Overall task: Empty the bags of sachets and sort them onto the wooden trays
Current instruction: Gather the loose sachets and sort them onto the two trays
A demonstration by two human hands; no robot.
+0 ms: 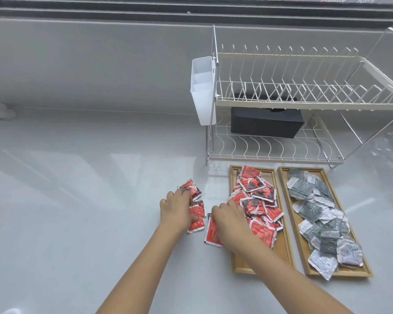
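Your two hands work the last loose red sachets on the pale counter [77, 200], just left of the two wooden trays set side by side below the dish rack [281, 98]. Your left hand [175, 209] lies palm-down over a small cluster of red sachets [196, 217], fingers curled onto them as if raking them together; whether any packet is actually pinched underneath cannot be told. Your right hand [230, 219] rests flat, fingers together, on another red sachet [210, 234] beside the left tray [256, 266], well placed to slide it over the low rim. That tray already carries a heap of red sachets [256, 200], while the right tray [313, 268] holds only the grey and white sachets [322, 223], so the colours stay apart. No bag shows anywhere in view, which suggests the emptying is done and the sorting nearly finished. The trays sit close together, keeping each reach short; a black box [266, 123] occupies the rack's lower shelf.
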